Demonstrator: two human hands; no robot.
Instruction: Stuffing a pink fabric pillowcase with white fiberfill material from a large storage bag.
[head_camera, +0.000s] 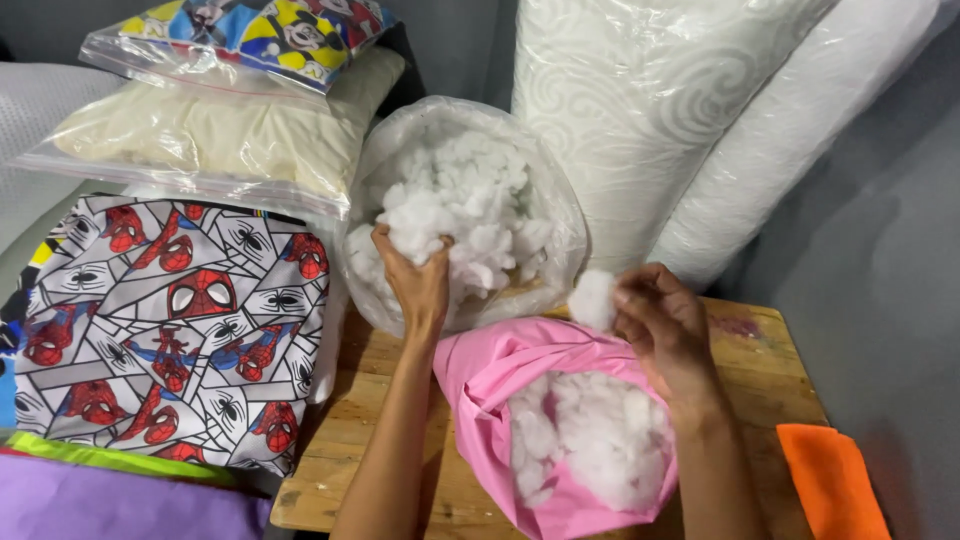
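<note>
My left hand reaches into a clear plastic bag full of white fluffy stuffing and grips a clump of it. My right hand pinches a small tuft of white stuffing just above a pink fabric cover. The pink cover lies open on a wooden board and is partly filled with white stuffing.
A cushion with a comic-web print lies at the left, with bagged pillows stacked behind it. Two white plastic-wrapped rolls lean at the back right. An orange cloth sits at the lower right, purple fabric at the lower left.
</note>
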